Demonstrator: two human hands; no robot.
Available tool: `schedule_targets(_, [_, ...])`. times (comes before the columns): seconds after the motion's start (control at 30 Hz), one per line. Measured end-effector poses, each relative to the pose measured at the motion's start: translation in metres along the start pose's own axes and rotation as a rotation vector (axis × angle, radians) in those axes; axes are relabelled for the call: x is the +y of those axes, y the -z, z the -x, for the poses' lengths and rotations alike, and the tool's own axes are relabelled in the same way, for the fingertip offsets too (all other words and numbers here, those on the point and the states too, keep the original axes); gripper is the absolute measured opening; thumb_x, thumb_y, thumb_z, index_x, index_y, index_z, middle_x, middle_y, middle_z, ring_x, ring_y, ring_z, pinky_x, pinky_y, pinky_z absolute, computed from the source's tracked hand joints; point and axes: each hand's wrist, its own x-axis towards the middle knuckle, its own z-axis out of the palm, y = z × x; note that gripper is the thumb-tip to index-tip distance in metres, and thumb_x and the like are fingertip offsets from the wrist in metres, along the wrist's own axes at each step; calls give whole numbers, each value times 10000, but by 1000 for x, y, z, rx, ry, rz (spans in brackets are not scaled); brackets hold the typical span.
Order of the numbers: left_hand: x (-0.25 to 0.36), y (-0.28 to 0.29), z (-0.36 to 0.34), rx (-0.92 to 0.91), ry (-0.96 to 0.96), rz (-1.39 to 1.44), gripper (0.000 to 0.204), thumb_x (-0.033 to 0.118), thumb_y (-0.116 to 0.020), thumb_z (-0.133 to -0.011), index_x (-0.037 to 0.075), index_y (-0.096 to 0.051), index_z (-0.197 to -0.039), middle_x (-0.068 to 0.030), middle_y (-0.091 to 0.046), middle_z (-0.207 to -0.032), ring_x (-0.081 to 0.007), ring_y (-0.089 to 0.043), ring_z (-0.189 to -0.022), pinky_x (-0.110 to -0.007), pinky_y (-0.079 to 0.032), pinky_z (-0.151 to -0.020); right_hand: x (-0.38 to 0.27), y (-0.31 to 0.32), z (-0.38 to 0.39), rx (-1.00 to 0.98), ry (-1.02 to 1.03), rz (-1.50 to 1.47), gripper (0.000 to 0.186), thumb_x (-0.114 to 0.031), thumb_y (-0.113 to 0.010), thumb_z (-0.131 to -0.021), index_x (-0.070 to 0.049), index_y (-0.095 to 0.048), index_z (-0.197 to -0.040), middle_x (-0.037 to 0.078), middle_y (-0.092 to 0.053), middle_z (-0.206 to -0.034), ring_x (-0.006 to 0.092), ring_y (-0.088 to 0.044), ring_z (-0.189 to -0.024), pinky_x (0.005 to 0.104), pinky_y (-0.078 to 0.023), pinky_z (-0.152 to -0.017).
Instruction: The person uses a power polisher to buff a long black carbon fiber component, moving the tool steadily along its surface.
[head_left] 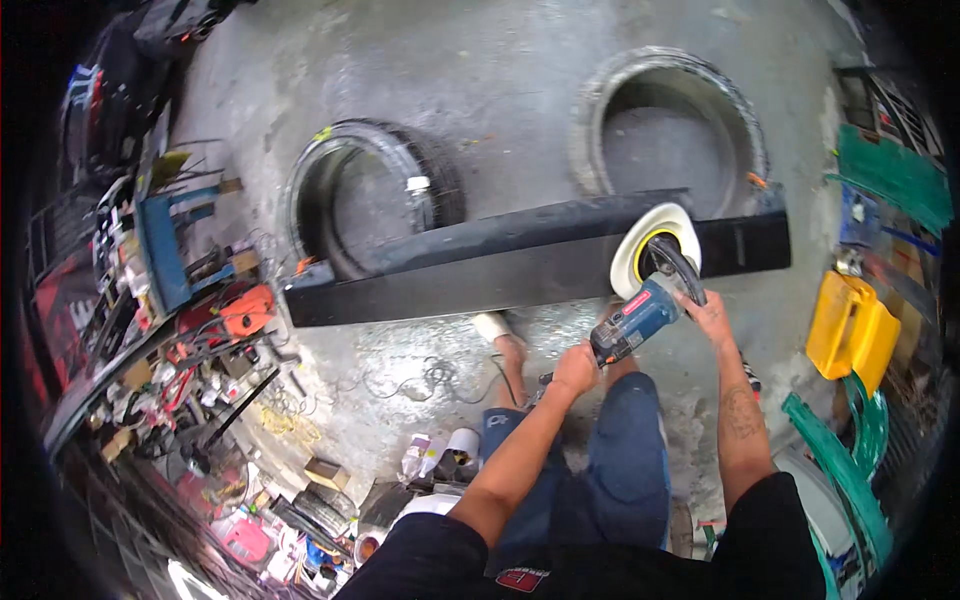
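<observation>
A blue-and-black power polisher (637, 325) is held two-handed, its round white foam pad (628, 257) over the right part of a long black panel (450, 295).
The panel is laid left to right, ahead of the fingers; the right hand (710, 318), wrapped around the black loop handle (687, 268), is placed nearer; the tool's rear is gripped by the left hand (577, 370). Pad contact cannot be told. Contents of the small brown cardboard box (326, 474), lower left, cannot be made out.

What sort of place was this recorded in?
Likely a vehicle repair or bodywork garage: a long black panel lies across two tires on the floor, and a power polisher with a pale pad is held over it.
</observation>
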Motion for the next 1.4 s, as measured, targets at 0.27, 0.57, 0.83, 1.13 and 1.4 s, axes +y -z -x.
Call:
schedule_targets(0.27, [-197,81,52,89,8,-110,315,169,-614,-790,-47,-547,-1009,-272,-648,-896,-433,-646,-860,-493,-528,-770,-46,-208,21,-66,34,-25,378,-364,-752,-823,-6,-719,-938,-8,-634,-724,78,-544,-689,283,-456,-638])
schedule_targets(0.57, [-412,171,106,243,92,-91,372,204,-727,-745,33,-503,-987,-256,-648,-876,-450,-627,-828,-512,-501,-718,-86,-450,37,-196,78,-22,487,-459,-751,-791,-32,-709,-1019,110,-701,-790,167,-645,-726,345,-496,-677])
schedule_targets(0.83, [-483,226,121,429,42,-211,394,172,-771,-712,17,-522,-974,-252,-644,-898,-455,-615,-822,-506,-494,-696,-128,-535,45,-270,202,-196,470,-432,-746,-795,-54,-704,-1071,156,-704,-863,232,-663,-785,348,-499,-744])
schedule_targets(1.13, [-427,194,84,406,-163,-258,446,126,-709,-690,-17,-533,-1075,-279,-634,-894,-464,-614,-824,-516,-496,-721,-101,-453,45,-73,277,-316,378,-357,-753,-822,-64,-713,-1057,62,-667,-725,95,-561,-651,296,-486,-651])
schedule_targets(1.4, [-261,123,14,245,-166,-348,376,168,-659,-749,-23,-525,-1045,-263,-649,-885,-465,-623,-799,-525,-500,-692,-33,-284,40,167,183,-219,379,-376,-760,-805,-59,-718,-1009,129,-699,-771,158,-661,-704,316,-513,-682])
